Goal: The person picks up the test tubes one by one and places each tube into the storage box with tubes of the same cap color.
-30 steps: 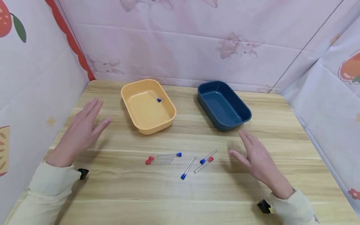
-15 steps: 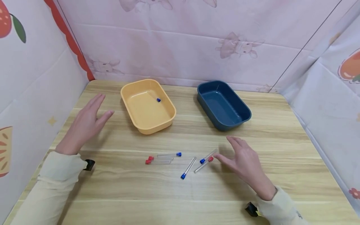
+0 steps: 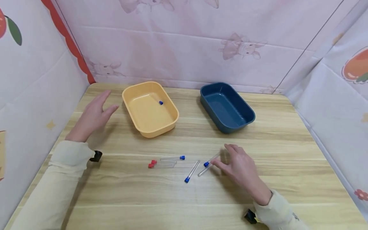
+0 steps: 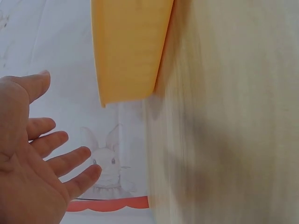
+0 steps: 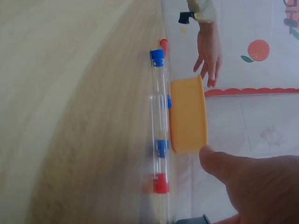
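Note:
My right hand [image 3: 241, 167] hovers with thumb and fingers apart over two clear capped tubes on the table. Its thumb covers the red cap of one tube [image 3: 203, 171] in the head view; the right wrist view shows that red cap [image 5: 161, 183] below the thumb tip, not held. The other has a blue cap [image 3: 206, 164]. Another blue-capped tube [image 3: 191, 172] lies just left. Farther left are two red-capped tubes [image 3: 162, 165] and a blue-capped tube [image 3: 172, 158]. My left hand [image 3: 92, 116] is held spread and holding nothing, left of the yellow bin [image 3: 156, 132].
Inside the yellow bin lies one blue-capped tube [image 3: 160, 103]. A dark blue bin [image 3: 227, 127] stands at the back right, beyond my right hand. Printed cloth walls [image 3: 172, 57] enclose the wooden table [image 3: 143, 198] at the back and both sides.
My right hand has moved left and come over the two right-hand tubes, its thumb now covering the red cap. My left hand has drifted slightly forward and right. The tubes stay in place.

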Demonstrator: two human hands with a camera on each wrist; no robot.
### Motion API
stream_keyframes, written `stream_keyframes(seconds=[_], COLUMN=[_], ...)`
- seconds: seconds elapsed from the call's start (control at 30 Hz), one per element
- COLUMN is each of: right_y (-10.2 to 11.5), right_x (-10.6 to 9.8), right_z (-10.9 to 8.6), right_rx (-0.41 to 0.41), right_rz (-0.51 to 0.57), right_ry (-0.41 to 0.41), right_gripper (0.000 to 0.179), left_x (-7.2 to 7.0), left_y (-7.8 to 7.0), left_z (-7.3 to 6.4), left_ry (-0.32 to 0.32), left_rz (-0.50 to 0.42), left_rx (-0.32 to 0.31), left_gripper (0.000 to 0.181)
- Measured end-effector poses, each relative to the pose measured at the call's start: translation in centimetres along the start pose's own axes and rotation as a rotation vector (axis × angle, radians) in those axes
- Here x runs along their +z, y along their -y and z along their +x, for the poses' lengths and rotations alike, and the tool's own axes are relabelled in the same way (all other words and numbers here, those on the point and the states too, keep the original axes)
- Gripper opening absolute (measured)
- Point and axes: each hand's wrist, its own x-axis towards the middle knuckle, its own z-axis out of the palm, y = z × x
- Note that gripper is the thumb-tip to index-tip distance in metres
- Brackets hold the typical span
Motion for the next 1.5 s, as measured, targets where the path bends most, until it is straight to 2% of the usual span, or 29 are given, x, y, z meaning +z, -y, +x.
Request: stream_keyframes(seconds=[0.27, 0.5, 0.63, 0.77, 0.97, 1.27, 1.5], right_y=[0.7, 1.5, 1.8, 2.0, 2.3, 2.6, 2.7], right_x=[0.7, 1.1, 1.4, 1.6, 1.9, 1.9, 2.1], right_z=[-0.1, 0.1, 0.1, 0.1, 0.1, 0.4, 0.4], right_rx=[-0.004, 0.076, 0.107, 0.133, 0.146, 0.156, 0.159], right_rz=[-0.026, -0.044, -0.055, -0.057, -0.079, -0.122, -0.132], right_ry=[-0.006, 0.06, 0.07, 0.09, 0.103, 0.107, 0.114], right_gripper=[0.084, 0.091, 0.094, 0.089, 0.078, 0.073, 0.074], left_x=[0.4, 0.9, 1.5, 2.0, 2.8, 3.6, 4.3], left_y=[0.5, 1.4, 1.7, 2.0, 2.3, 2.3, 2.2], left_z=[2.5, 4.1, 4.8, 5.5, 6.1, 6.5, 6.8], left_ry=[0.031, 0.046, 0.044, 0.043, 0.067, 0.086, 0.073], left_rz=[-0.015, -0.066, -0.091, -0.114, -0.152, -0.166, -0.157], left_rx=[0.002, -0.03, -0.037, -0.042, -0.081, -0.097, -0.111], left_gripper=[0.076, 0.074, 0.072, 0.071, 0.073, 0.067, 0.063])
